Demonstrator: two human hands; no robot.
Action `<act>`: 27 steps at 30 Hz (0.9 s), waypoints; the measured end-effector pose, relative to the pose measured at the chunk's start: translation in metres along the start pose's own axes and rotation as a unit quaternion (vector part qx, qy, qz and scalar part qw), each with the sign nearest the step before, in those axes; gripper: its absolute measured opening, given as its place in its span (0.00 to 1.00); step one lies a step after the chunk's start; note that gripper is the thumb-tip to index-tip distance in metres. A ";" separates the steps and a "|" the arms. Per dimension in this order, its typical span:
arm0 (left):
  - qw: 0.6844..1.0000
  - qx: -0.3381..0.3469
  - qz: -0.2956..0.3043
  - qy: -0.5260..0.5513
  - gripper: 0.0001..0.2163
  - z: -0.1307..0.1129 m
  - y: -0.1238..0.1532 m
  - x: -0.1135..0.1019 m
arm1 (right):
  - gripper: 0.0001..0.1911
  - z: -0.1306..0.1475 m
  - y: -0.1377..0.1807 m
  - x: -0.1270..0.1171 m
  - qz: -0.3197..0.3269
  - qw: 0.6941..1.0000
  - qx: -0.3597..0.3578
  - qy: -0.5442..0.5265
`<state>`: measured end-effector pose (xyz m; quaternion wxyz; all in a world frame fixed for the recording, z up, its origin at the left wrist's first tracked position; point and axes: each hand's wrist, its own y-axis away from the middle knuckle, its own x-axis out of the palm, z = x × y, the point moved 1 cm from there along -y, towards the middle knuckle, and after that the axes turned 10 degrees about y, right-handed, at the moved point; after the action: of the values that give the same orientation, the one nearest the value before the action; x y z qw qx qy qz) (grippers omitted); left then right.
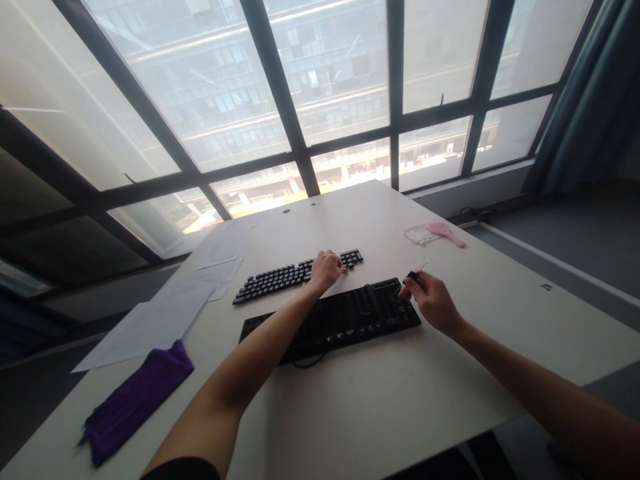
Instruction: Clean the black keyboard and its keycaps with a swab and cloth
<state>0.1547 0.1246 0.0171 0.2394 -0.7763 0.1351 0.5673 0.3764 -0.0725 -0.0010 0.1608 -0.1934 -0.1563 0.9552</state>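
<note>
A black keyboard base (pixel 350 319) lies on the white table (pixel 380 400) in front of me. Behind it sit rows of loose black keycaps (pixel 280 277), laid out like a keyboard. My left hand (pixel 327 268) rests curled on those keycaps near their right end, fingers pinched on something I cannot make out. My right hand (pixel 431 300) hovers over the right end of the keyboard base, pinching a small wire keycap puller (pixel 416 272) with a black keycap at its lower end.
A purple cloth (pixel 135 400) lies at the near left. White paper sheets (pixel 165 310) spread along the left side. A pink brush (pixel 445 232) and a clear plastic bag (pixel 417 233) lie at the far right. Large windows stand beyond the table.
</note>
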 end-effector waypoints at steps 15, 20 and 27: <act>1.000 -0.011 0.021 0.006 0.10 -0.001 -0.002 0.003 | 0.15 0.003 0.001 -0.001 0.004 1.000 -0.002 0.005; 1.000 -0.014 0.027 0.005 0.09 0.000 -0.003 0.003 | 0.16 0.001 -0.001 -0.001 0.000 1.000 0.003 0.006; 0.999 -0.023 0.028 0.003 0.09 -0.005 0.000 -0.005 | 0.16 0.002 -0.001 -0.002 0.002 1.000 0.001 0.005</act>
<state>0.1569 0.1212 0.0233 0.2047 -0.7791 0.1446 0.5746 0.3775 -0.0729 0.0018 0.1601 -0.1981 -0.1545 0.9546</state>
